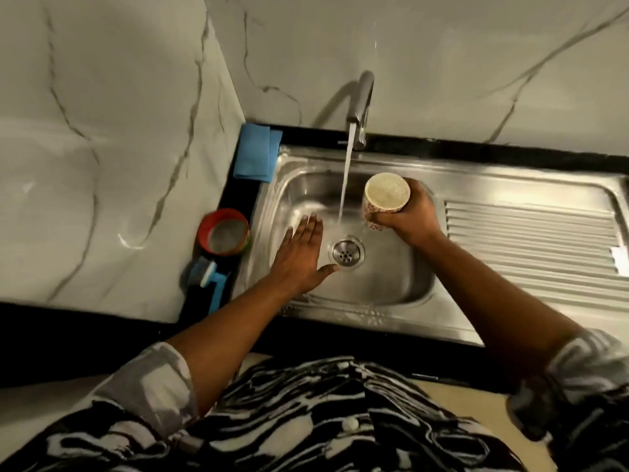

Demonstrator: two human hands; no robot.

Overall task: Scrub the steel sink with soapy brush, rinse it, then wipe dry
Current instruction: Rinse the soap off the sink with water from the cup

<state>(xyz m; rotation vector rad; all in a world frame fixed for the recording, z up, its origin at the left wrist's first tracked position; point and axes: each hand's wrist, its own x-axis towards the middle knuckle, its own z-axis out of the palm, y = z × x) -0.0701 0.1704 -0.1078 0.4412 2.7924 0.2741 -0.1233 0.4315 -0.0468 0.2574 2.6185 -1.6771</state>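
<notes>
Two hands reach into the steel sink (510, 185): the left hand (301, 253), flat, fingers straight, holding nothing, lies over the basin's left side, probably to push water toward the drain (346, 252); the right hand (413, 216) wraps a cup (386, 194) beside the running stream (345, 185), likely for rinse water.

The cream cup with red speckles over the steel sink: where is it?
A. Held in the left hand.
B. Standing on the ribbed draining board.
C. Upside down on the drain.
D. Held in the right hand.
D: the right hand grips the cream cup with red speckles just right of the running water stream, while the left hand is spread flat in the steel sink.
</notes>
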